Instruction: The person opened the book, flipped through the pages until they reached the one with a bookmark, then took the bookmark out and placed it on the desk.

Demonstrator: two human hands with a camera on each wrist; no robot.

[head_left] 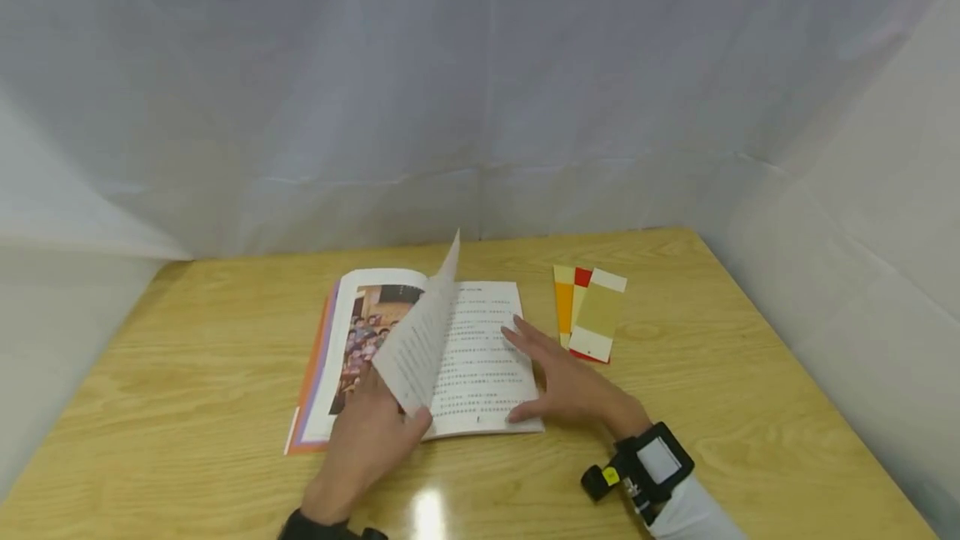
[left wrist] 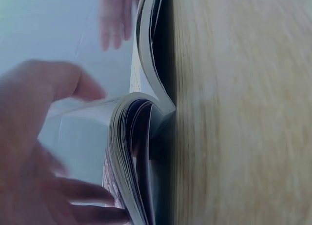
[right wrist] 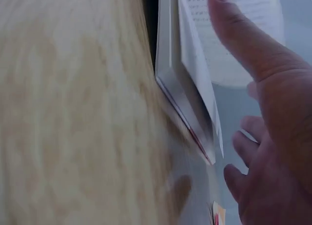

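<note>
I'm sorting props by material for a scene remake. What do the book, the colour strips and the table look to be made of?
The book looks like thin matte paper: its lifted page, held by the left hand, curves limply. The colour strips look like stiff matte card, lying flat with sharp edges. The table shows light wood grain under a glossy coat, with a lamp glare near the front; solid wood or laminate cannot be told.

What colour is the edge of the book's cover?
Orange; the book's cover shows best in the head view.
</note>
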